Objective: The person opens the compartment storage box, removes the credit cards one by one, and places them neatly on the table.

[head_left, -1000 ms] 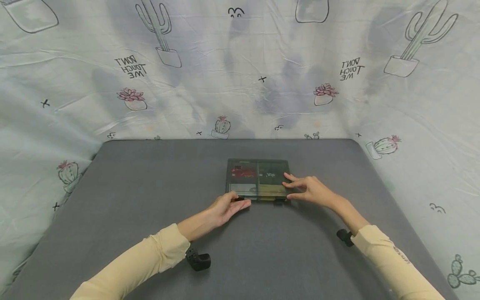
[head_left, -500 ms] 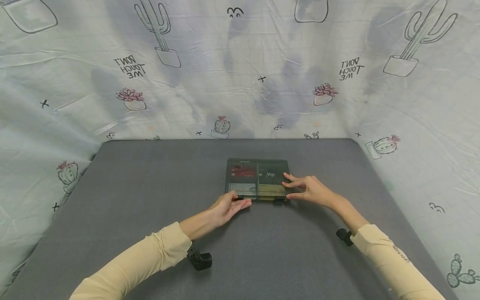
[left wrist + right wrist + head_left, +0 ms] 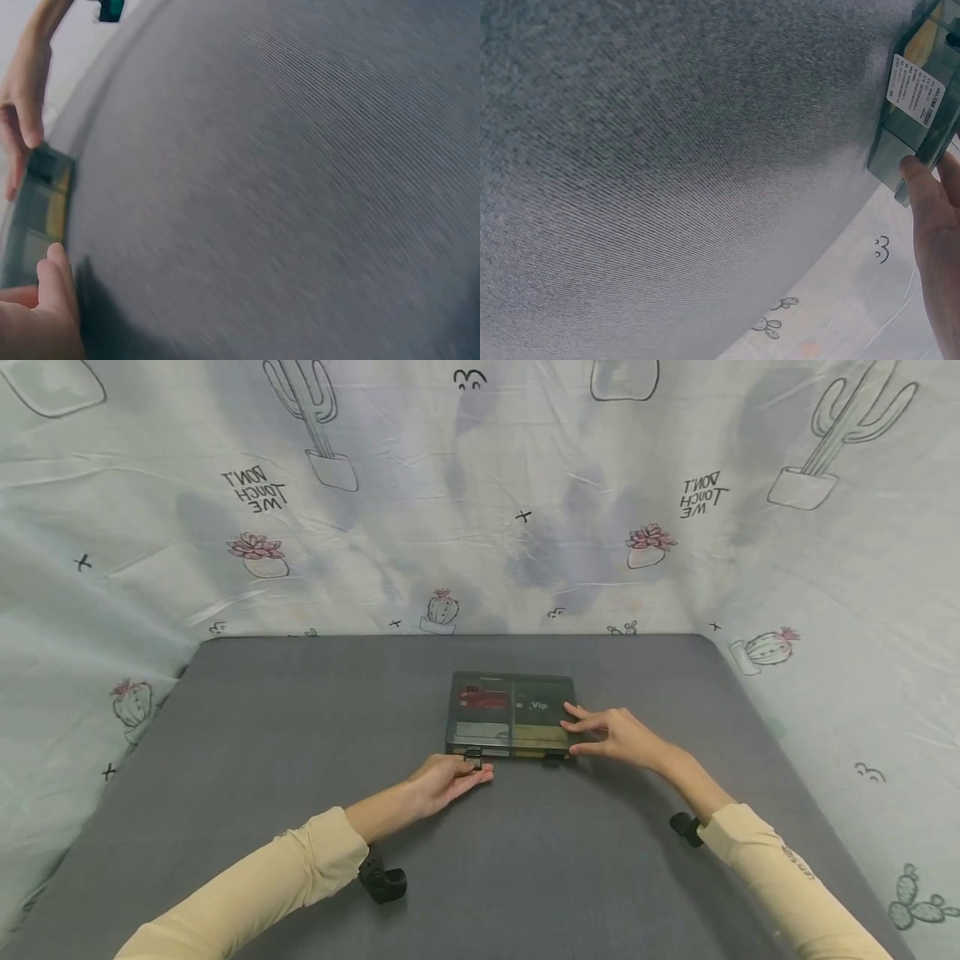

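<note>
A translucent dark-green plastic storage box [image 3: 512, 714] lies toward the back of the table, its lid down. Through the lid show a red item, a dark piece marked "Vip", a pale piece and a yellowish one, in separate compartments. My left hand [image 3: 442, 781] is at the front left corner, thumb against a small latch [image 3: 473, 757] that sticks out toward me, fingers stretched out below it. With my right hand [image 3: 622, 739] I hold the right side, thumb at the front corner and fingers on the lid. A second latch [image 3: 555, 757] sits at the front right.
The grey table [image 3: 315, 710] ends against a hanging cloth [image 3: 420, 485] printed with cacti. Black wrist devices hang below both cuffs, one by the left sleeve [image 3: 315, 860] and one by the right sleeve [image 3: 780, 877]. A white barcode label [image 3: 916, 88] is on the box.
My left thumb has come off the box's front edge and moved slightly down and left; the left latch now stands out from the box. My right hand keeps its hold.
</note>
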Motion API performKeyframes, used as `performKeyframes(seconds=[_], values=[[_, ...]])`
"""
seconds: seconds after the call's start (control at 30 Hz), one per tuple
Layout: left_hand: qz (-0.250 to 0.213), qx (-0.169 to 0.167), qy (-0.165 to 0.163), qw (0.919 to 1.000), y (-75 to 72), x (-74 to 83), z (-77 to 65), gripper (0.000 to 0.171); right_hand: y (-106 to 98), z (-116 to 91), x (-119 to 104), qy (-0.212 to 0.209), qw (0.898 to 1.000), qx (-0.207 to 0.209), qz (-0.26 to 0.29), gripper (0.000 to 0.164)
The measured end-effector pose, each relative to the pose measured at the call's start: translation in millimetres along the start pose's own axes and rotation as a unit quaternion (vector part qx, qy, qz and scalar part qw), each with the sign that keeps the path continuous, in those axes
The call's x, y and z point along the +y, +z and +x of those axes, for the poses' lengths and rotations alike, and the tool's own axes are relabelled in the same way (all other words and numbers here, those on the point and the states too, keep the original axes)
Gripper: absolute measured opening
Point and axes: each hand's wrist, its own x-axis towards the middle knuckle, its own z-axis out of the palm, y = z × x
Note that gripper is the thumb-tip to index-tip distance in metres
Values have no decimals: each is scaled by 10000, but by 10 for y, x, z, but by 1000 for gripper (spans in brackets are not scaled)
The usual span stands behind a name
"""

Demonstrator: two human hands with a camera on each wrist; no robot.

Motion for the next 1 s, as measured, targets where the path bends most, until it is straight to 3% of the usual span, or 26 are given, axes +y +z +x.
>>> performKeyframes(seconds=[0.2, 0.4, 0.5, 0.63, 0.83, 1.0], values=[[1087, -35, -57, 9941, -128, 6, -2, 34, -17, -22, 11, 19, 10000, -55, 6, 48], [1307, -667, -621, 9872, -56, -8, -59, 31, -61, -42, 41, -90, 9999, -120, -60, 47], [1283, -975, -724, 9843, 46, -71, -78, 32, -76, -36, 48, -164, 9997, -145, -137, 48], [1229, -1040, -510, 9856, 219, -166, -56, 33, -86, -14, 56, -289, 9991, -129, -271, 48], [952, -676, 30, 9932, 491, -243, 68, 36, -79, 20, 79, -444, 9989, -8, -178, 49], [844, -588, 112, 9946, 641, -262, 168, 43, -52, 35, 109, -530, 9984, 119, 185, 49]])
